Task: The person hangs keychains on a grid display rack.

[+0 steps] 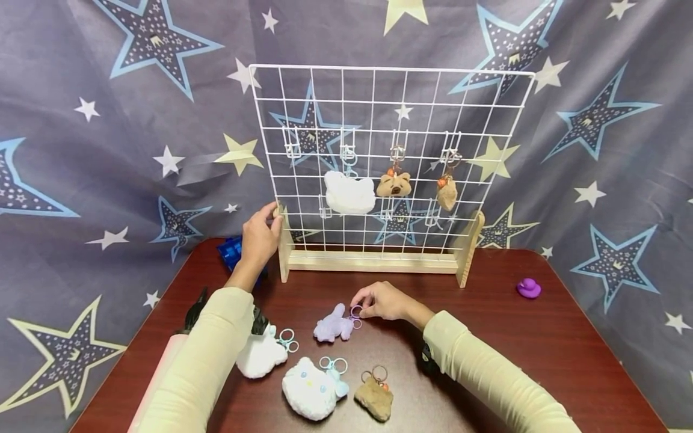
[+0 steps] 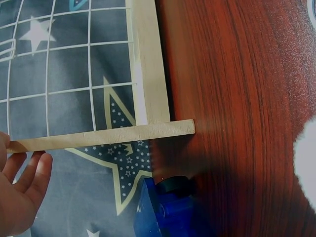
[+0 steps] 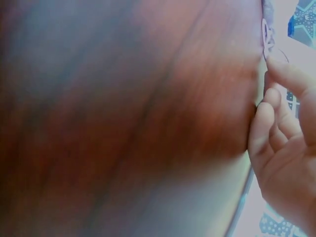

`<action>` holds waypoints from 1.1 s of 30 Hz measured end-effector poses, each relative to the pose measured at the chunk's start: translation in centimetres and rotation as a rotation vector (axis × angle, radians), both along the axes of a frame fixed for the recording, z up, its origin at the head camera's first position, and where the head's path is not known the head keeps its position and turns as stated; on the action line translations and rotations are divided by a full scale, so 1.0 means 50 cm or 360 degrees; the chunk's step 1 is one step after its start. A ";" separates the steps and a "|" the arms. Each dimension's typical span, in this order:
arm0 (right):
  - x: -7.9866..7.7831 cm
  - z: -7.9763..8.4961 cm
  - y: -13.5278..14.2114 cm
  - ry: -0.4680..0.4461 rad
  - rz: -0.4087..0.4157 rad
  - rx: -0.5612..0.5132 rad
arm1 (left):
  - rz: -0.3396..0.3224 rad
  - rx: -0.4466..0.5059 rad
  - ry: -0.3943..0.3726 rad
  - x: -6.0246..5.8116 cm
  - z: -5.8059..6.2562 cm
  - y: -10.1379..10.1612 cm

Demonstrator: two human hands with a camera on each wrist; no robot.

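Observation:
A white wire grid rack (image 1: 373, 70) on a wooden stand rises at the back of the table. My left hand (image 1: 260, 236) grips the top of its left wooden support (image 2: 98, 137), fingers on one side of the wood in the left wrist view. On the table before the rack lies a light purple plush keychain (image 1: 331, 326). My right hand (image 1: 387, 302) pinches its metal ring (image 1: 355, 311) between thumb and fingers, with the plush resting to the left. In the right wrist view the thumb tip meets the ring, at the right edge.
A white plush (image 1: 349, 193), a bear head (image 1: 394, 185) and a brown plush (image 1: 447, 193) hang from hooks. Nearer lie two white plush keychains (image 1: 262, 355) (image 1: 308, 391) and a brown one (image 1: 375, 398). A purple duck (image 1: 529, 288) sits right; something blue (image 1: 230, 251) stands left.

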State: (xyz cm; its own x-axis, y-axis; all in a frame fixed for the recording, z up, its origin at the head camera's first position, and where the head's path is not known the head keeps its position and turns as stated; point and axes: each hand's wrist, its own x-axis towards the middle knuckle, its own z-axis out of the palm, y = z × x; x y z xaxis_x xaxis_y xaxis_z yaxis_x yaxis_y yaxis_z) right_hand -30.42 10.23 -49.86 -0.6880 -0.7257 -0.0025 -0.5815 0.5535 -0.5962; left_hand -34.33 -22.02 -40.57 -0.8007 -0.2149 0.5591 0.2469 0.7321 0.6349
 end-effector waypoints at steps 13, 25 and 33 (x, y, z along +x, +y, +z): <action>0.005 0.028 0.015 -0.0128 0.0091 -0.0149 | 0.0009 -0.0005 -0.0005 0.003 0.000 -0.004; 0.013 0.091 0.015 -0.0182 0.0105 -0.0266 | 0.0004 -0.0001 0.0006 0.001 -0.002 -0.003; 0.009 0.149 0.016 -0.0099 0.0117 -0.0285 | -0.0002 0.0008 0.0024 0.002 -0.003 -0.001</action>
State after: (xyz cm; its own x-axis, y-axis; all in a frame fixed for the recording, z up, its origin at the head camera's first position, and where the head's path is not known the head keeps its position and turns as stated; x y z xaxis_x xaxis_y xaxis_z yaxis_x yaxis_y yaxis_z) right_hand -29.99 11.04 -42.41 -0.6357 -0.7667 0.0900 -0.5754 0.3928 -0.7173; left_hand -34.25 -22.06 -40.70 -0.7926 -0.2169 0.5698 0.2570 0.7286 0.6348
